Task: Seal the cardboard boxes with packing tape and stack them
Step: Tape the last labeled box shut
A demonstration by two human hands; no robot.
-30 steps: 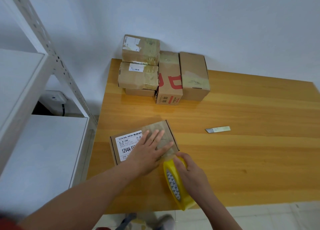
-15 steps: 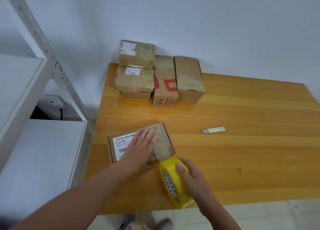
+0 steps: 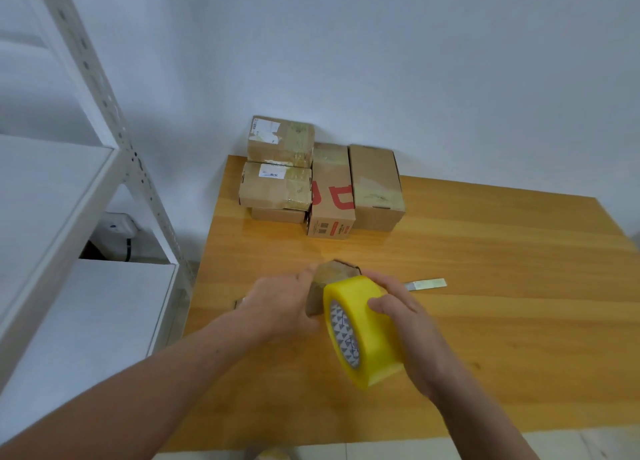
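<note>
Tape [image 3: 367, 335], a yellow roll, sits in the right hand [image 3: 412, 324], whose fingers [image 3: 382, 302] curl over its outer face, gripping it. The roll stands on edge, tilted, its patterned core facing left, and is held above the near half of the tabletop [image 3: 502, 338]. Just left of it is the left hand [image 3: 282, 307], fingers bent round the box [image 3: 337, 272] and holding it. Most of that box is hidden behind the hand and blurred; one brown corner sticks up between the two hands, touching or nearly touching the roll, and a sliver of its other end shows left of the wrist. Whether it rests flat on the tabletop I cannot tell.

Right of the hands, a small pale blade [image 3: 427, 283] lies flat on the wood, apart from everything else.

At the far left corner, against the wall [image 3: 433, 61], a stack [image 3: 277, 186] of three taped boxes stands. Touching its right side is a red-print box [image 3: 332, 196], and beside that a plain box [image 3: 375, 182], both on the tabletop.

A white metal shelf [image 3: 52, 200] stands left of the tabletop.
</note>
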